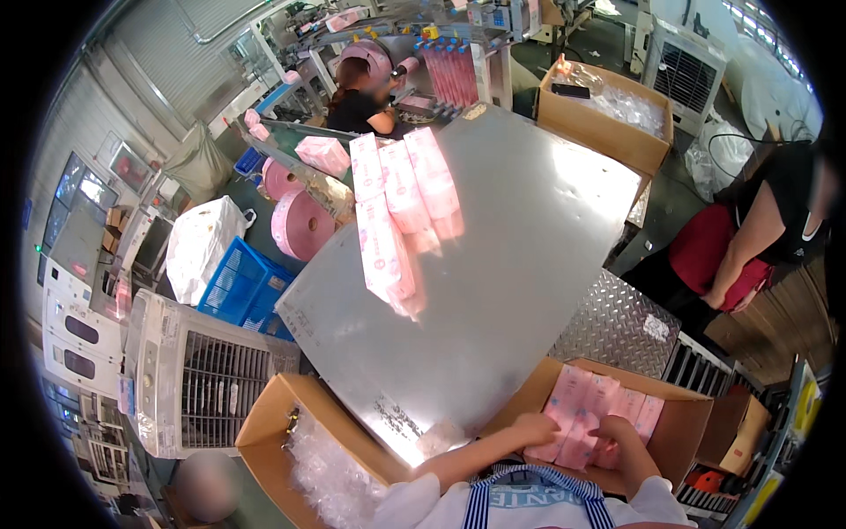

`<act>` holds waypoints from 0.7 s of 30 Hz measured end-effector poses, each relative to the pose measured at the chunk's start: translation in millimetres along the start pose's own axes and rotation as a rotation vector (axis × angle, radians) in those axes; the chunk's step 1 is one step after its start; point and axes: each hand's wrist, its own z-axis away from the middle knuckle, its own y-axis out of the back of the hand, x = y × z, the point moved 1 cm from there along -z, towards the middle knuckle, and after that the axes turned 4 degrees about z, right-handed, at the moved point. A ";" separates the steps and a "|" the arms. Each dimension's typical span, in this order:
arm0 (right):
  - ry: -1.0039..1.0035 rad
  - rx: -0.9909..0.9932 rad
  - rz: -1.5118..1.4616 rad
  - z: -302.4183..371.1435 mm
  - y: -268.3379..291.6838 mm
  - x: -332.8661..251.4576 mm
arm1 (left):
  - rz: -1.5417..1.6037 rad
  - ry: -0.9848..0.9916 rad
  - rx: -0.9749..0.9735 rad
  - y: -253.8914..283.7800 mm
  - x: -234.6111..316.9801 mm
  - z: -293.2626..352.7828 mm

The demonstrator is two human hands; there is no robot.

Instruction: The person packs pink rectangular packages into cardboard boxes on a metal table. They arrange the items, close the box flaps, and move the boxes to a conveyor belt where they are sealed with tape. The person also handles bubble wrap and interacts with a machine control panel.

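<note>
On the metal bench lay pink bundles, apparently yet to be boxed, while the left hand and right hand, grip unclear, touched pink packs already partly filling the carton.

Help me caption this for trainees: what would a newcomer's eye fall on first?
Most likely the bright pink packs on the shiny metal table, upper middle of the view. Then the left hand and right hand at more pink packs inside a cardboard box, lower right. A large pink roll stands left of the table.
</note>
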 end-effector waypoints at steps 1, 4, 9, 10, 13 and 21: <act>0.105 0.055 0.239 20.3 24.9 -14.0 | 0.045 0.032 0.105 52.7 -0.1 17.8; 0.510 0.230 -0.089 70.8 107.0 -105.8 | -0.122 0.102 1.003 129.7 -111.3 33.9; 1.062 1.038 -0.182 84.9 246.6 -282.8 | -0.524 0.424 1.381 352.4 -204.8 93.0; 1.009 1.193 -0.069 78.4 272.9 -320.9 | -0.603 0.456 1.440 372.1 -223.4 94.6; 0.846 1.446 -0.002 48.5 339.4 -401.1 | -0.586 0.506 1.336 409.1 -246.9 89.9; 0.884 1.515 0.214 45.2 324.4 -398.2 | -0.404 0.320 1.231 331.2 -206.8 131.7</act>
